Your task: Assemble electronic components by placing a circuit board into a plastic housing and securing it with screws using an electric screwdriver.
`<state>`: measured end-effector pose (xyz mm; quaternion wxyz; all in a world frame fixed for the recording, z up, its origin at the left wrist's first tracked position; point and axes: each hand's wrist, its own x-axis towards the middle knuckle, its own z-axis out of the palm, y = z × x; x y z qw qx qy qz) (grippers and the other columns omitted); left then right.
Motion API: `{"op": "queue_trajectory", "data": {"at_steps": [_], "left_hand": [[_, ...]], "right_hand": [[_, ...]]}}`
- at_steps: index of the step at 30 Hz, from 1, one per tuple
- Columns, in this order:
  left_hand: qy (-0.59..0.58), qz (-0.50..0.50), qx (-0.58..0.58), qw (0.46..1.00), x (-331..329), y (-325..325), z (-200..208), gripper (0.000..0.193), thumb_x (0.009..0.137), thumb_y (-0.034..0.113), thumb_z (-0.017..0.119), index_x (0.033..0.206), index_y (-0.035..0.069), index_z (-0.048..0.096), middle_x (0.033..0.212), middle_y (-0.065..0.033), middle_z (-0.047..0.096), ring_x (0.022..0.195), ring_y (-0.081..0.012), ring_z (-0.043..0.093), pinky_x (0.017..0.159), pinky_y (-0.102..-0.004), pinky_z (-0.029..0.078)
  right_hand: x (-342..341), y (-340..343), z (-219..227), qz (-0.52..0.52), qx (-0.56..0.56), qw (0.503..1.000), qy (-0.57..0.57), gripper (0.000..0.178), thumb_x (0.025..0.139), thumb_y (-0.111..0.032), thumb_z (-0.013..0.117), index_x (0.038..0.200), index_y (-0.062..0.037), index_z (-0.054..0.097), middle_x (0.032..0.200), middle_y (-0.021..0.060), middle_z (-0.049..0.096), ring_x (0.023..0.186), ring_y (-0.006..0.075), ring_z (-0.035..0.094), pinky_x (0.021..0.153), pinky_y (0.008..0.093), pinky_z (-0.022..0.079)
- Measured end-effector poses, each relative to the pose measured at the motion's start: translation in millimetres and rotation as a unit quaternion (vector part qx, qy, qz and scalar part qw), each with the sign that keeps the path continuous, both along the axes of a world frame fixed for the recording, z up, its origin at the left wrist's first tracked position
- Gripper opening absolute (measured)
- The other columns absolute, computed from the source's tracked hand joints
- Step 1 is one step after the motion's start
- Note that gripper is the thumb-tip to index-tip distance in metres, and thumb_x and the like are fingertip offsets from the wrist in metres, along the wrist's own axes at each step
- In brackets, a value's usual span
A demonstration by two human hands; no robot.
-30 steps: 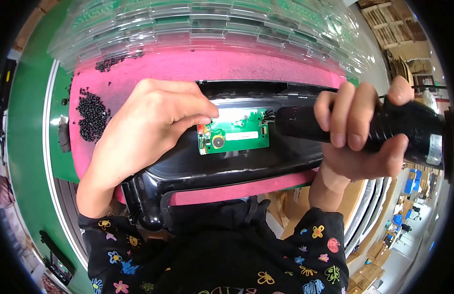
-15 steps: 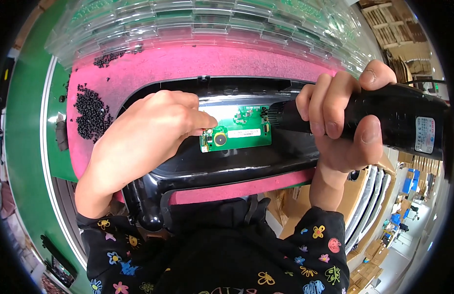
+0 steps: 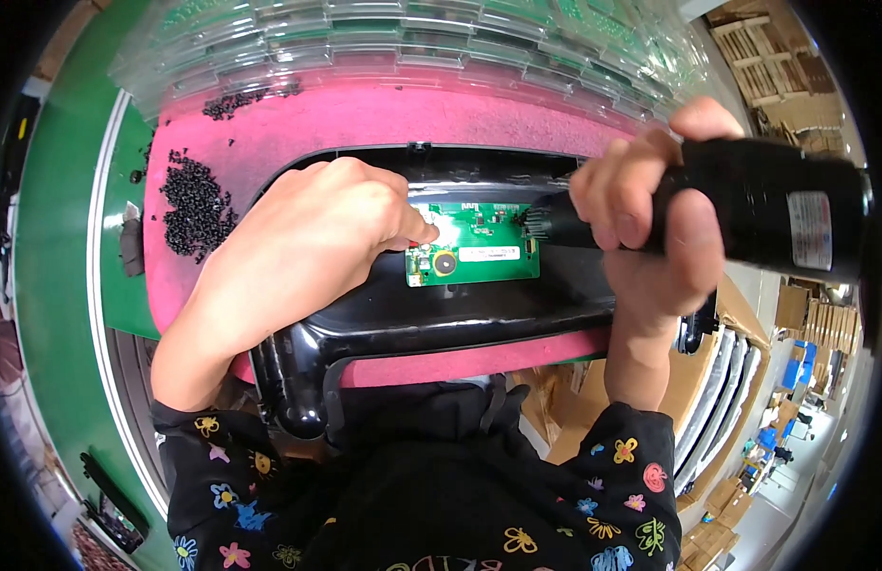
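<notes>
Left hand [image 3: 331, 238]: fingers bunched, index fingertip pressed down at the left end of a green circuit board [image 3: 479, 236]; small red part [image 3: 413, 246] by that fingertip, thumb hidden, cannot tell if anything is pinched. Right hand [image 3: 650, 205] wrapped round a thick black tool [image 3: 760, 205]; its narrow tip aims left at the board's right end, touching or just above, cannot tell. Board lies between the two hands, flat in the hollow of a black housing [image 3: 460, 314]. Handling, as judged: board light, thin, stiff, fragile on its populated face; best held by bare edges, clear of the round component [image 3: 445, 264] just below the left fingertip. Tool probably the heavier piece, smooth barrel, full-hand wrap suits it. Housing glossy and rigid, likely slick; take it by the raised rim. Containers: housing holds the board; beyond both hands, stacked clear trays [image 3: 403, 48], green showing through, perhaps more boards; below the right hand, a cardboard box [image 3: 593, 409] near pale sheets [image 3: 719, 404] on edge. Left of the left hand, a loose heap of small black pieces [image 3: 195, 207] on the pink bench [image 3: 312, 119], too small to tell their kind
</notes>
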<state>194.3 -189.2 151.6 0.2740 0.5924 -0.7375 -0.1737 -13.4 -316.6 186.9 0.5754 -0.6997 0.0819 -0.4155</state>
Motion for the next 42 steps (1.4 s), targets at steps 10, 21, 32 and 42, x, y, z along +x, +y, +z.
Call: {"op": "queue_trajectory", "data": {"at_steps": [10, 21, 32, 42], "left_hand": [[0.319, -0.004, 0.135, 0.938, -9.4, -13.0, 14.5, 0.026, 0.073, -0.005, 0.080, 0.094, 0.003, 0.066, 0.081, -0.0022, 0.070, 0.077, -0.0081, 0.068, 0.068, -0.0224, 0.054], [0.447, 0.000, 0.180, 0.876, -12.0, -14.1, 14.2, 0.022, 0.079, -0.011, 0.074, 0.095, -0.002, 0.062, 0.080, -0.0065, 0.070, 0.080, -0.0131, 0.072, 0.072, -0.0236, 0.058], [0.349, -0.004, 0.008, 0.937, -15.8, -11.4, 9.8, 0.017, 0.077, -0.007, 0.076, 0.090, -0.004, 0.066, 0.081, -0.0065, 0.071, 0.076, -0.0174, 0.073, 0.067, -0.0254, 0.059], [0.080, 0.055, -0.136, 0.986, -9.1, -13.2, 7.0, 0.009, 0.081, -0.007, 0.068, 0.088, -0.003, 0.067, 0.075, -0.0099, 0.068, 0.063, -0.0183, 0.067, 0.057, -0.0266, 0.053]], "right_hand": [[-9.1, 8.4, 12.5, 0.128, 0.205, 0.939, -0.244, 0.033, 0.090, -0.021, 0.069, 0.115, -0.0130, 0.049, 0.069, -0.0062, 0.048, 0.062, 0.0069, 0.047, 0.080, 0.0300, 0.035], [-7.3, 17.9, 10.6, 0.121, 0.178, 0.943, -0.254, 0.036, 0.086, -0.020, 0.074, 0.112, -0.0155, 0.050, 0.068, -0.0073, 0.053, 0.062, 0.0076, 0.051, 0.084, 0.0321, 0.032], [-8.3, 14.4, 8.6, 0.110, 0.165, 0.950, -0.242, 0.035, 0.088, -0.023, 0.071, 0.115, -0.0161, 0.049, 0.070, -0.0077, 0.053, 0.063, 0.0078, 0.050, 0.084, 0.0327, 0.033], [-1.3, 14.6, -0.4, 0.075, 0.095, 0.985, -0.120, 0.038, 0.090, -0.031, 0.069, 0.121, -0.0220, 0.048, 0.067, -0.0067, 0.047, 0.063, 0.0089, 0.049, 0.085, 0.0355, 0.038]]}}
